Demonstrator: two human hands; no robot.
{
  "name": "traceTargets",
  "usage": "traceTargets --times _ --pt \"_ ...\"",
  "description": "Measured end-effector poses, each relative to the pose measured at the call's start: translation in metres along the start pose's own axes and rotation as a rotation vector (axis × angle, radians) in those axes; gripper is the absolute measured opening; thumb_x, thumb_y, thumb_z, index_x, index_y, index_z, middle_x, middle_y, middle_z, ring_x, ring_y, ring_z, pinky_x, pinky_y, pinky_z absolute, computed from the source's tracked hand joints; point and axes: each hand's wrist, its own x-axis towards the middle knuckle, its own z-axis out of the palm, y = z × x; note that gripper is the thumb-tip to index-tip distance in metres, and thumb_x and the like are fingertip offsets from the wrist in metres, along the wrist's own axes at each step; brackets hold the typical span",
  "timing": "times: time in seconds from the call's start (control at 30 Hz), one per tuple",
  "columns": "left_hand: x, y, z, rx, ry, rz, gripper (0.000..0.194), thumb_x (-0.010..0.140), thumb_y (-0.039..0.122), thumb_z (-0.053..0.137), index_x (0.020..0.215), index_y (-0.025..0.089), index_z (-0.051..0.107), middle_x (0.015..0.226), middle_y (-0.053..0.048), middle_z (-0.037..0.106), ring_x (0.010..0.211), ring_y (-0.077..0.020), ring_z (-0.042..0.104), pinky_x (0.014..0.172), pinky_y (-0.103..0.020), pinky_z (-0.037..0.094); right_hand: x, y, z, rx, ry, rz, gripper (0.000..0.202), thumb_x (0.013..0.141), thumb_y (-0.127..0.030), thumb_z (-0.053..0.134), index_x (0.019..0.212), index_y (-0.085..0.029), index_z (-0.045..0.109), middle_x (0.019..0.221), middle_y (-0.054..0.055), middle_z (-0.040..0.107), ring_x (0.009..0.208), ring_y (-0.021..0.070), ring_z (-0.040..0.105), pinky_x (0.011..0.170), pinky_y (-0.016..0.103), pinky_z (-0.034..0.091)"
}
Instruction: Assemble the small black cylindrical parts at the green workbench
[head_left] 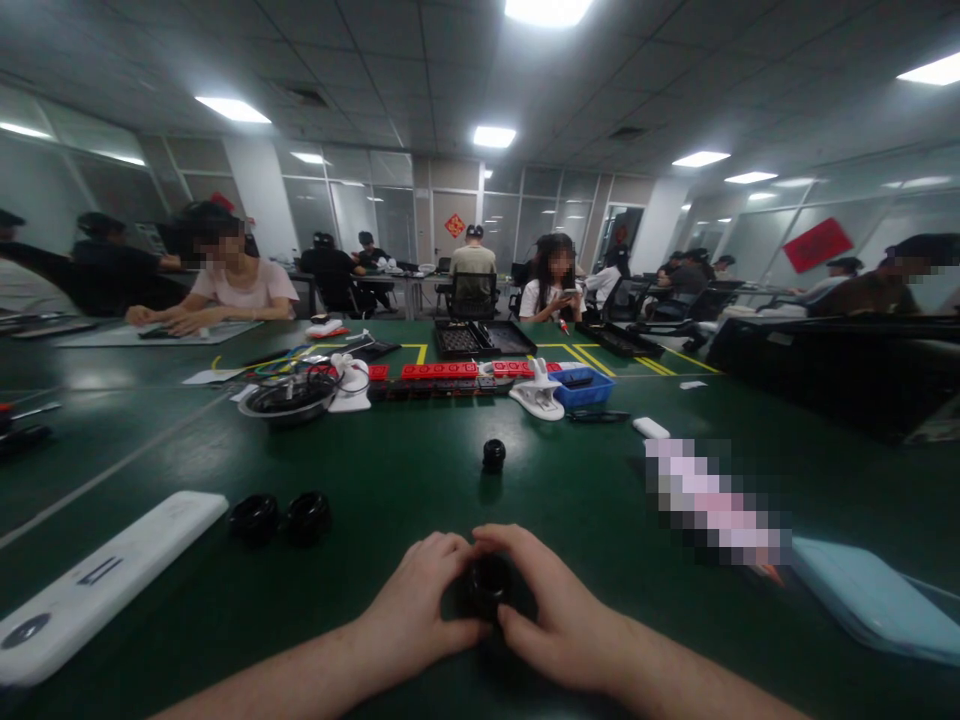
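Green tabletop, glossy ring between hands

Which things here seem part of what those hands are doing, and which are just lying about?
Likely part of the job:
black ring, between left hand and right hand
similar piece ahead
similar pair at left

Apparently just lying about:
white bar
bowl
blue bin
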Motion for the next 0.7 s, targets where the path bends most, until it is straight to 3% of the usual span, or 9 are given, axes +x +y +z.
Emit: traceTargets --times 0.2,0.33,0.47,0.7 --pt "0.0008 -0.0009 0.0012 0.003 0.012 0.017 0.027 0.067 0.032 0.066 0.091 0.021 0.057 0.098 -0.003 0.054 0.090 -0.0222 0.048 0.078 -0.032 0.038 0.0005 -0.0009 -0.0009 -0.040 0.041 0.035 0.058 0.067 -0.011 0.057 0.121 -0.014 0.037 0.120 0.011 0.046 0.110 0.0224 0.044 0.096 0.038 0.035" --pt "0.0014 0.0015 -0.0003 -0.010 0.007 0.018 0.022 0.068 0.030 0.066 0.085 0.020 0.057 0.092 -0.002 0.054 0.085 -0.0210 0.049 0.074 -0.030 0.038 0.0022 0.0015 0.0041 -0.095 0.102 0.129 0.063 0.064 -0.019 0.066 0.120 -0.015 0.039 0.108 0.009 0.050 0.100 0.0229 0.048 0.089 0.039 0.040" --pt "0.0012 0.0018 -0.0011 -0.021 0.012 0.021 0.021 0.068 0.029 0.066 0.085 0.020 0.057 0.091 -0.002 0.054 0.084 -0.0208 0.049 0.074 -0.030 0.038 0.0038 0.0014 0.0055 -0.091 0.113 0.183 0.060 0.063 -0.017 0.065 0.118 -0.016 0.041 0.100 0.007 0.053 0.093 0.0221 0.051 0.085 0.038 0.042" --pt "0.0002 0.0011 -0.0011 -0.010 0.009 0.010 0.030 0.067 0.029 0.066 0.094 0.021 0.056 0.099 -0.003 0.054 0.090 -0.0223 0.048 0.079 -0.033 0.038 -0.0001 0.0010 0.0006 0.030 0.026 0.011 0.068 0.061 -0.004 0.051 0.125 -0.020 0.033 0.119 0.009 0.048 0.110 0.0227 0.046 0.097 0.042 0.034"
